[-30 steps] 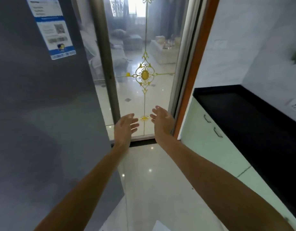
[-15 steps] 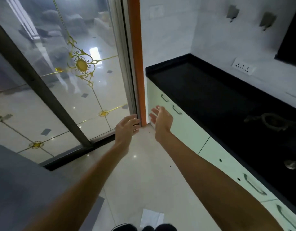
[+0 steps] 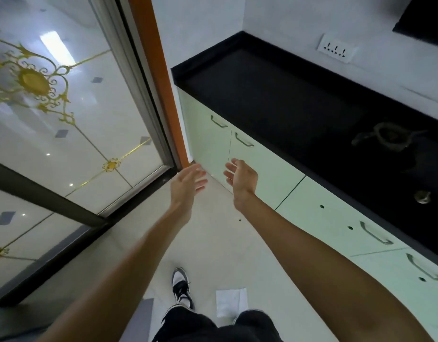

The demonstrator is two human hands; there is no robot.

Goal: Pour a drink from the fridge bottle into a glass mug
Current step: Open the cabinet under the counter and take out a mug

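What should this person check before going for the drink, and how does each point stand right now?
1. Left hand free to take something: ok, its fingers are relaxed and hold nothing.
2. Right hand free: ok, open and holding nothing.
3. Glass mug in sight: not ok, none shows on the black countertop or anywhere else.
4. Fridge bottle in sight: not ok, no bottle is in view.
5. Footing: not ok, a white sheet of paper lies on the floor by the feet.
6. Spot to set a mug down: ok, a bare stretch of countertop shows beside the burner.
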